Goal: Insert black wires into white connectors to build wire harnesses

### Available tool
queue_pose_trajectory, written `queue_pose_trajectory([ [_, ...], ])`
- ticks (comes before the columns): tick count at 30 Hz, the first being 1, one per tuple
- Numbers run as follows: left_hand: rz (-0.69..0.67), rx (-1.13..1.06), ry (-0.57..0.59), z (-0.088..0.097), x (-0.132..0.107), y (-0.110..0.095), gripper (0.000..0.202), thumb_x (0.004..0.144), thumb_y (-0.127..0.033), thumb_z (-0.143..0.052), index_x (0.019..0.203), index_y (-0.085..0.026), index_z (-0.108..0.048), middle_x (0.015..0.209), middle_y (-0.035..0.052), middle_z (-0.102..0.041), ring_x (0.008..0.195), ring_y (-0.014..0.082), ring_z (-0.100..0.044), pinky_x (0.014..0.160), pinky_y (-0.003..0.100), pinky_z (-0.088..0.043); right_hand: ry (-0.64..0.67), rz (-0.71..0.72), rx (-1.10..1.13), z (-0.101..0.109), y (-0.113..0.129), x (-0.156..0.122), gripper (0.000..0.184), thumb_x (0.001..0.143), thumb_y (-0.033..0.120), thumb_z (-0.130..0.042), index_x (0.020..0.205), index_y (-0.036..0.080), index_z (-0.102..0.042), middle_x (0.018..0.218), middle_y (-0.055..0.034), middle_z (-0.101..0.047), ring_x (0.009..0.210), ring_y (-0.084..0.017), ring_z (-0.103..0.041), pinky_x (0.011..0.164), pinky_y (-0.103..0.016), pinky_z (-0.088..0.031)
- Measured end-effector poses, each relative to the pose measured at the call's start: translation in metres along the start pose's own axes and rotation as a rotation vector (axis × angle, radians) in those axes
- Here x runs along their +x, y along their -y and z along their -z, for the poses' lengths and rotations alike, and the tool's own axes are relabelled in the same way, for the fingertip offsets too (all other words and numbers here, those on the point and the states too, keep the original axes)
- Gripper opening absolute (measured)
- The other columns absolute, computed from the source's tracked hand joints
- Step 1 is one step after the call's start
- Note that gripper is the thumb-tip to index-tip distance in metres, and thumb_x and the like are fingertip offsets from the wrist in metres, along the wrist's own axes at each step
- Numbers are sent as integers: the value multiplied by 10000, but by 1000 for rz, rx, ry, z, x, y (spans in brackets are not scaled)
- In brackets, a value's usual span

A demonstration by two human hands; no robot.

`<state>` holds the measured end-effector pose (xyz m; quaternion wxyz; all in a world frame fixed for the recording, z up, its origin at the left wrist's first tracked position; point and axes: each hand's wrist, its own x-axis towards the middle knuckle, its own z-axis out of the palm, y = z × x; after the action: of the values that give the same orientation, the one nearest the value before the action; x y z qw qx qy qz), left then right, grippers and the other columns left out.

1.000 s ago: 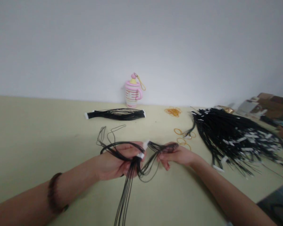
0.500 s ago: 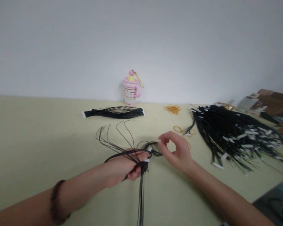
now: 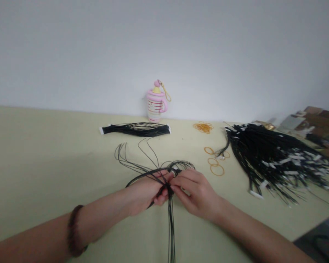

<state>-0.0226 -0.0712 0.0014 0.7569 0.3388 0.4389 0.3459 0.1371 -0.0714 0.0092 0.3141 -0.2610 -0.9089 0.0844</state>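
Note:
My left hand is closed round a bunch of thin black wires at mid-table; the wires loop up and back past the fingers and hang down toward me. My right hand meets it from the right, its fingers pinched on the same wires at the grip point. A dark bead bracelet sits on my left wrist. White connector ends show only faintly between the fingers.
A tied bundle of black wires with white ends lies farther back, before a pink toy cup by the wall. Loose rubber bands and a pile of them lie right. A big heap of wires fills the right side.
My right hand, which had lifted off open half a second ago, has come back and pinched the wires beside my left hand. The bunch now hangs straighter.

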Motion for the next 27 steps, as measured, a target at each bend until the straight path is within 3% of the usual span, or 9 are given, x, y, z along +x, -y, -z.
queue_pose_trajectory([
  [3, -18, -19, -7, -1, 0, 0, 72, 709, -172, -460, 646, -155, -488, 461, -55, -399, 366, 24, -321, 366, 146, -159, -34, -114, 136, -4, -3, 2, 81, 774, 112, -474, 787, 159, -539, 719, -23, -561, 674, -112, -503, 630, -234, -402],
  [7, -37, -11, 21, -2, -2, 0, 69, 710, -184, -480, 660, -145, -508, 478, -49, -403, 370, 20, -315, 371, 152, -152, -2, -288, 351, -9, -2, 3, 101, 651, 71, -495, 675, 166, -472, 580, 43, -438, 513, -69, -387, 473, -181, -315],
  [10, -40, -30, -5, -1, -1, 1, 114, 718, -251, -528, 671, -155, -489, 485, -46, -415, 370, 23, -324, 376, 159, -153, 51, -294, 515, -4, 5, 4, 123, 604, 49, -456, 626, 169, -445, 541, 52, -362, 486, -66, -324, 439, -186, -254],
  [13, -34, -61, -46, 1, 1, 3, 162, 715, -297, -551, 675, -170, -458, 462, -57, -398, 357, 29, -326, 375, 168, -146, 53, -299, 776, 15, 10, 5, 124, 597, 67, -460, 560, 174, -412, 544, 36, -341, 505, -81, -316, 450, -213, -236],
  [15, -33, -61, -37, 2, 3, 3, 195, 713, -320, -559, 667, -176, -436, 447, -62, -389, 356, 33, -322, 375, 172, -138, -42, -340, 1044, 36, 8, 6, 133, 598, 118, -490, 549, 180, -384, 565, 26, -332, 509, -88, -317, 443, -221, -230],
  [17, -28, -50, -24, 3, 3, 3, 218, 714, -338, -560, 661, -179, -421, 433, -64, -385, 355, 32, -307, 377, 175, -132, -229, -428, 1253, 61, 0, 4, 155, 616, 215, -524, 575, 187, -377, 608, 19, -320, 499, -83, -299, 419, -215, -216],
  [21, -8, -58, -32, 2, 1, 2, 206, 725, -309, -548, 661, -183, -399, 415, -72, -369, 350, 32, -292, 381, 184, -128, -607, -563, 1326, 107, -29, -7, 186, 793, 299, -438, 638, 197, -444, 682, 6, -399, 447, -48, -269, 378, -183, -234],
  [24, -5, -68, -20, 2, 0, 0, 204, 732, -307, -548, 669, -183, -399, 417, -71, -377, 350, 32, -290, 387, 186, -123, -651, -634, 1339, 124, -52, -16, 269, 872, 348, -396, 669, 200, -491, 529, 55, -311, 366, -28, -172, 338, -149, -218],
  [27, -2, -70, -3, 2, -1, 0, 205, 737, -305, -547, 673, -184, -393, 428, -70, -384, 354, 32, -302, 391, 181, -126, -594, -718, 1116, 122, -66, -19, 246, 845, 410, -458, 808, 193, -566, 453, 86, -250, 329, -18, -152, 310, -141, -186],
])
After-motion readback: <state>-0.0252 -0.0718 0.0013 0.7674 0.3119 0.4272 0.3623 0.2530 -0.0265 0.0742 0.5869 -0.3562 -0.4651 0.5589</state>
